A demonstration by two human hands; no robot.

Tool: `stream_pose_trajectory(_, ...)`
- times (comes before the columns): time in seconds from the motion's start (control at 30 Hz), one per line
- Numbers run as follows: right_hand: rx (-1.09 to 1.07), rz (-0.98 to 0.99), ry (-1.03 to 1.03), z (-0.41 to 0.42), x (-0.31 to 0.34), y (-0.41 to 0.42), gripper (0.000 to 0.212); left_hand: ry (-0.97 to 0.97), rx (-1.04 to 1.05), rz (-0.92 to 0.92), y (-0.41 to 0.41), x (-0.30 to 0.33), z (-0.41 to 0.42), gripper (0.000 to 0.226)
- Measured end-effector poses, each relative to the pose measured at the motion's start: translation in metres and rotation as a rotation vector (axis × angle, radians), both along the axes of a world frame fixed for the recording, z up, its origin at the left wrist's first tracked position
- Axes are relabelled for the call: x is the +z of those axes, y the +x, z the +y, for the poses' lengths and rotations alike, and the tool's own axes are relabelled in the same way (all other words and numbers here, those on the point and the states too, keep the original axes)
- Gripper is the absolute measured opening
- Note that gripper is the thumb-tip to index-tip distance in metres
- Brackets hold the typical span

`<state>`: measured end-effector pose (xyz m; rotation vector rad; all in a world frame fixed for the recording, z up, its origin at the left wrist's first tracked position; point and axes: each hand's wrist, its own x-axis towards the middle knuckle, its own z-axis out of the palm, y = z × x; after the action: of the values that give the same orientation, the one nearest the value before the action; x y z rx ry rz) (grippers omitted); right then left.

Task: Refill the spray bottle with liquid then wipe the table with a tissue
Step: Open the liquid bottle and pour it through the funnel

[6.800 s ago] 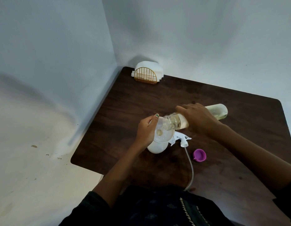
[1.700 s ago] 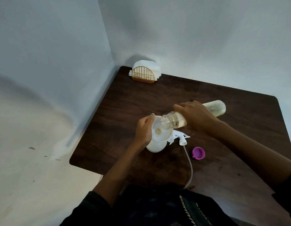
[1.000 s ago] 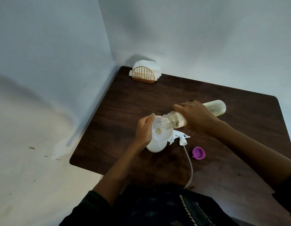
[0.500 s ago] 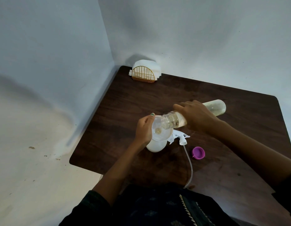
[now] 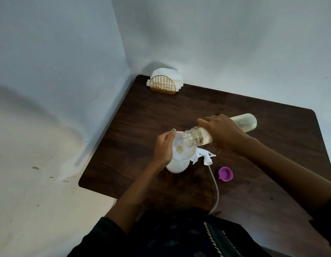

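White spray bottle [image 5: 176,166] standing upright a little below the centre of the frame, on the dark wooden table [image 5: 179,112], its neck open and a clear funnel [image 5: 183,149] seated in it. A small yellowish pool at the bottom of the funnel. Left hand [image 5: 163,147] curled around the left side of the funnel rim, thumb at the top edge, holding it in place. Refill bottle [image 5: 242,124] tipped almost flat, its open mouth over the right part of the funnel, pale yellowish liquid inside. Right hand [image 5: 223,131] wrapped around the middle of this bottle, fingers over the top, gripping it firmly.

White spray head [image 5: 205,156] lying on the table just right of the spray bottle, touching or nearly touching its side; cannot tell which. Thin clear tube [image 5: 215,188] running from it down toward the lower centre of the frame. Purple cap [image 5: 225,173] lying open side up, to the right of the tube, apart from it.

At the upper centre, in the far corner of the table near the wall, a golden wire holder [image 5: 163,85] with white tissues [image 5: 168,75] standing in it. Dark sleeves at the bottom edge of the frame.
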<state>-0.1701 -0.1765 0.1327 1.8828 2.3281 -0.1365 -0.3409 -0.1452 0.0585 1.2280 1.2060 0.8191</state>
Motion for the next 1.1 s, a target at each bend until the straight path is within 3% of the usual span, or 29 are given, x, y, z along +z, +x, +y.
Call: stream_pose_trajectory(1.1,0.009,0.008,0.015,0.0015,-0.0027,0.0014,0.047,-0.004,-0.004,-0.021,-0.0002,-0.0060,0.0021,0.029)
